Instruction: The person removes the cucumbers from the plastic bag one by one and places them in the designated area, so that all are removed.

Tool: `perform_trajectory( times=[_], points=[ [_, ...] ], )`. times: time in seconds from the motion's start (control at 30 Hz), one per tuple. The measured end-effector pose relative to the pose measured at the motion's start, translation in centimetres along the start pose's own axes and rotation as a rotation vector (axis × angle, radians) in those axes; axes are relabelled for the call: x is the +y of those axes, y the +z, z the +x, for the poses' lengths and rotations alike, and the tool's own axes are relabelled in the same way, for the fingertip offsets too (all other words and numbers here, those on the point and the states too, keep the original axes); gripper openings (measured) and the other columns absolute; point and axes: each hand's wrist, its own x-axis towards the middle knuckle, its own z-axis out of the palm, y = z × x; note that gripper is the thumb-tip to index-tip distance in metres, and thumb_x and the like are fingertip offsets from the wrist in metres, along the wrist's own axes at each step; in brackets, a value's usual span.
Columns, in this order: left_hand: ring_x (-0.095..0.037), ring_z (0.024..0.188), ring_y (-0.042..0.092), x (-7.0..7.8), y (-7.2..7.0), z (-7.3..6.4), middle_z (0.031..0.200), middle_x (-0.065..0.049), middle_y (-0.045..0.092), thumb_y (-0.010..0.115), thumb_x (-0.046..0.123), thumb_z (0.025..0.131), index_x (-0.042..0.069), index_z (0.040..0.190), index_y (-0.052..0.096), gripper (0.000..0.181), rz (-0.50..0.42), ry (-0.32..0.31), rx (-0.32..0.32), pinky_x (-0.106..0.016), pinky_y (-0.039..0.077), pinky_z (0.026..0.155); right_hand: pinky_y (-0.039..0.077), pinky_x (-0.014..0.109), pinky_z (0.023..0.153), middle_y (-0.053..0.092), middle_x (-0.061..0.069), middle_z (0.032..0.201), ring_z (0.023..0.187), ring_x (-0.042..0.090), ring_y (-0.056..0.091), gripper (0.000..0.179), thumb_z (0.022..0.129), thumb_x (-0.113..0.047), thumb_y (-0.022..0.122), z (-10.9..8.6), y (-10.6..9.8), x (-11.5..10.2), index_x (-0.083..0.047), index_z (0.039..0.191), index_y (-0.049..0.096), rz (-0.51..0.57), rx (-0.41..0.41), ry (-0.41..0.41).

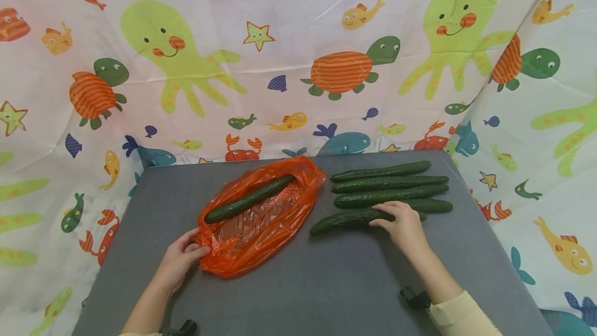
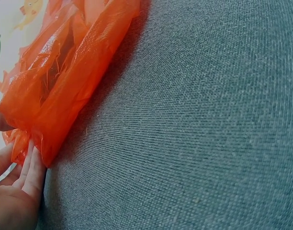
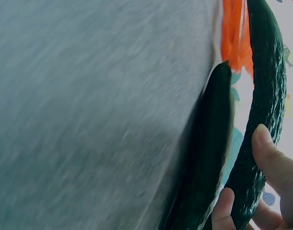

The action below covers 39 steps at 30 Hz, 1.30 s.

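An orange plastic bag (image 1: 275, 245) lies spread on the left half of the table, with one cucumber (image 1: 249, 200) resting in its opening. My left hand (image 1: 179, 259) pinches the near left edge of the bag; the left wrist view shows the crumpled orange film (image 2: 65, 105) between thumb and fingers (image 2: 34, 172). To the right, my right hand (image 1: 404, 226) grips the nearest cucumber (image 1: 342, 220), its thumb on one side and fingers on the other. In the right wrist view this gripped cucumber (image 3: 268, 81) appears beside another cucumber (image 3: 204, 139).
Beyond my right hand, several more cucumbers (image 1: 389, 183) lie side by side across the table. The grey table (image 1: 298, 294) ends at a white curtain (image 1: 280, 19) printed with sea animals, which rises behind and along both sides.
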Motion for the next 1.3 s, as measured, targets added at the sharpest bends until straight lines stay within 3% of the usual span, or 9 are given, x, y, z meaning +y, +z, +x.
perform_trajectory(
  times=[0.47, 0.77, 1.3],
  points=[
    [-0.008, 0.094, 0.063, -0.1, 0.0, 0.1, 0.105, -0.005, 0.066, 0.077, 0.021, 0.091, 0.010, 0.157, 0.033, 0.080, -0.003, 0.025, -0.007, -0.021, 0.051, 0.082, 0.049, 0.061, 0.090, 0.072, 0.016, 0.114, 0.110, 0.042, 0.063, 0.039, 0.077, -0.022, 0.087, -0.7, -1.4, 3.3, -0.012, 0.113, 0.078, -0.048, -0.008, 0.017],
    [-0.009, 0.094, 0.063, -0.2, -0.1, -0.2, 0.106, -0.006, 0.066, 0.077, 0.021, 0.091, 0.010, 0.157, 0.033, 0.079, 0.004, 0.039, -0.011, -0.021, 0.051, 0.082, 0.050, 0.059, 0.086, 0.072, 0.014, 0.112, 0.108, 0.041, 0.064, 0.039, 0.077, -0.022, 0.087, -1.4, -3.0, 5.3, -0.012, 0.113, 0.077, -0.069, -0.055, 0.023],
    [-0.008, 0.093, 0.061, -0.2, -0.2, -0.4, 0.104, -0.004, 0.063, 0.076, 0.024, 0.092, 0.010, 0.158, 0.031, 0.081, 0.013, 0.054, -0.016, -0.020, 0.049, 0.083, 0.046, 0.063, 0.091, 0.071, 0.017, 0.118, 0.113, 0.044, 0.062, 0.041, 0.078, -0.025, 0.087, -1.5, -3.9, 7.4, -0.012, 0.115, 0.077, -0.102, -0.109, 0.078]
  ],
)
